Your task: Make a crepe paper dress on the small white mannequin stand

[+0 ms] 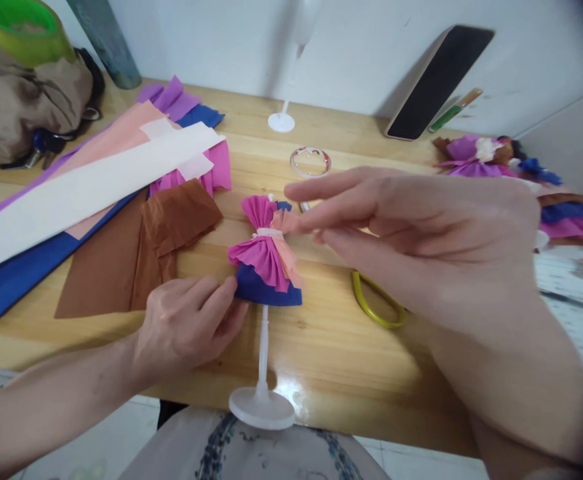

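Note:
A small paper dress [266,257] of pink, peach and blue crepe paper sits on a white plastic stand [262,400], tied at the waist with a white band. My left hand [191,323] pinches the blue skirt hem at the dress's lower left, fingers closed on the paper. My right hand [411,233] reaches in from the right, with its fingertips touching the peach paper at the waist and the other fingers stretched out.
Crepe paper sheets [96,200] in white, blue, brown, pink and purple lie on the wooden table [321,347] at the left. Yellow-handled scissors [374,307] lie under my right hand. A tape roll [310,161], a second stand [282,120], a phone [436,83] and finished paper dresses [491,160] lie behind.

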Available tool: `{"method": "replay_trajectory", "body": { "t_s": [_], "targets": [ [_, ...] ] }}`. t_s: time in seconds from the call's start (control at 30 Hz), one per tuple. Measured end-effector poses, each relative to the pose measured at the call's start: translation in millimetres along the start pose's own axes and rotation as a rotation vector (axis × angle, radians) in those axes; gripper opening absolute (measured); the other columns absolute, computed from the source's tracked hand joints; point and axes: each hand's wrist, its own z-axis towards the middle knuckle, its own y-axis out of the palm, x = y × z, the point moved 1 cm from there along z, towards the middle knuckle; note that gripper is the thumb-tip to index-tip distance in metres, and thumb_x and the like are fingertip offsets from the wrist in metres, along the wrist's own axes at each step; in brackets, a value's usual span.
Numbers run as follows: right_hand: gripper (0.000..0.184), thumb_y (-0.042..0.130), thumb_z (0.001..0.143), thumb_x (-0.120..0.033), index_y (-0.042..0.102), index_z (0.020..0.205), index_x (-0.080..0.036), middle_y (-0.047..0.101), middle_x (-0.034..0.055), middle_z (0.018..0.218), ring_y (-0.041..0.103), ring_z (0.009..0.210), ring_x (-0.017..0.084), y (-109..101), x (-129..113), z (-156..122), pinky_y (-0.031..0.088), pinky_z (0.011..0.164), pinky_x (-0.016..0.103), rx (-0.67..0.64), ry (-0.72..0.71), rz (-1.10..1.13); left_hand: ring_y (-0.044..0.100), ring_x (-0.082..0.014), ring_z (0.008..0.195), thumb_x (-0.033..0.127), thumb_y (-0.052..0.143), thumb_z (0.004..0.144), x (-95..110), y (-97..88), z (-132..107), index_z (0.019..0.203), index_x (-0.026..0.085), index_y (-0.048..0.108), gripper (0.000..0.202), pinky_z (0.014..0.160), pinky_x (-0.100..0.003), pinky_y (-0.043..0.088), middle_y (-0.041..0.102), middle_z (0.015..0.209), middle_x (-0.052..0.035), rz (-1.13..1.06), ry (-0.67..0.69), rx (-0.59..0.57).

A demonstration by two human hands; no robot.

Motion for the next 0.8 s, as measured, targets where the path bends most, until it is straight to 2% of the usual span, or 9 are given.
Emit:
{"method": "replay_trajectory", "body": {
  "t_s": [0.07,0.17,0.23,0.3,0.4,0.47,0.53,0.67,0.8],
  "targets": [
    [0.017,0.061,0.085,-0.008,0.072,0.086,-0.021,0.075,0.0015,0.084,0.072,0.095,0.016,-0.9,-4.0,-2.4,0.059,0.076,0.025,-0.157,0.126,0.085,0.055,-0.0115,0.047,0.019,0.059,0.082,-1.3,-6.6,3.3,0.088,0.016,0.062,0.007,0.045,-0.023,0.041,0.062,0.059,0.0013,-0.164,-0.053,0.039],
    [0.014,0.06,0.082,-0.012,0.071,0.076,-0.02,0.07,-0.0024,0.069,0.068,0.063,0.012,8.9,-3.0,-14.8,0.05,0.052,0.02,-0.539,0.382,0.084,0.052,-0.0091,0.046,0.014,0.054,0.083,-3.3,-14.0,9.3,0.084,0.017,0.064,0.01,0.045,-0.021,0.039,0.06,0.059,0.0009,-0.4,-0.183,0.027],
    [0.017,0.056,0.082,-0.014,0.067,0.07,-0.019,0.065,-0.0036,0.062,0.065,0.056,0.01,20.7,0.3,-29.8,0.041,0.044,0.017,-0.767,0.597,0.086,0.052,-0.0081,0.047,0.013,0.051,0.086,-6.2,-16.4,11.5,0.081,0.017,0.067,0.018,0.046,-0.02,0.038,0.059,0.057,0.0018,-0.517,-0.37,0.016],
    [0.023,0.051,0.083,-0.015,0.06,0.063,-0.017,0.058,-0.0037,0.057,0.067,0.056,0.011,34.4,3.2,-47.1,0.038,0.042,0.016,-0.901,0.831,0.204,0.051,-0.0083,0.049,0.019,0.05,0.091,-10.0,-16.5,11.2,0.076,0.019,0.07,0.025,0.045,-0.02,0.037,0.058,0.055,0.0022,-0.658,-0.611,0.044],
    [0.015,0.052,0.083,-0.019,0.059,0.071,-0.017,0.059,-0.0044,0.062,0.062,0.045,0.008,53.2,5.6,-67.6,0.041,0.041,0.015,-0.866,1.129,0.477,0.049,-0.009,0.049,0.031,0.05,0.095,-14.9,-13.6,9.2,0.074,0.021,0.072,0.032,0.041,-0.02,0.032,0.056,0.054,0.0015,-0.907,-0.891,0.093],
    [0.011,0.053,0.084,-0.018,0.058,0.074,-0.016,0.062,-0.0036,0.064,0.058,0.038,0.006,62.2,6.5,-74.3,0.043,0.038,0.015,-0.799,1.272,0.617,0.047,-0.0091,0.047,0.033,0.051,0.093,-16.6,-11.7,9.3,0.072,0.02,0.071,0.032,0.039,-0.021,0.029,0.055,0.054,0.001,-0.967,-0.973,0.053],
    [0.011,0.053,0.085,-0.018,0.057,0.075,-0.015,0.062,-0.0039,0.06,0.054,0.033,0.005,67.9,7.7,-75.3,0.042,0.036,0.014,-0.726,1.338,0.7,0.044,-0.009,0.046,0.034,0.053,0.091,-17.1,-10.8,10.8,0.067,0.019,0.067,0.032,0.04,-0.021,0.029,0.054,0.054,0.0011,-0.923,-0.975,-0.052],
    [0.009,0.056,0.084,-0.018,0.055,0.076,-0.015,0.061,-0.005,0.052,0.052,0.029,0.005,72.6,9.7,-69.7,0.035,0.031,0.013,-0.605,1.348,0.818,0.041,-0.0092,0.047,0.039,0.05,0.09,-17.2,-10.2,14.0,0.06,0.018,0.058,0.038,0.043,-0.023,0.029,0.05,0.052,0.0024,-0.82,-0.943,-0.265],
    [0.012,0.052,0.084,-0.013,0.052,0.072,-0.015,0.062,-0.0048,0.049,0.049,0.028,0.004,77.1,9.0,-66.0,0.035,0.031,0.013,-0.552,1.365,0.901,0.041,-0.009,0.053,0.035,0.054,0.088,-17.2,-9.9,16.7,0.061,0.017,0.055,0.032,0.048,-0.022,0.03,0.048,0.055,0.0036,-0.74,-0.886,-0.304]
  ]
}}
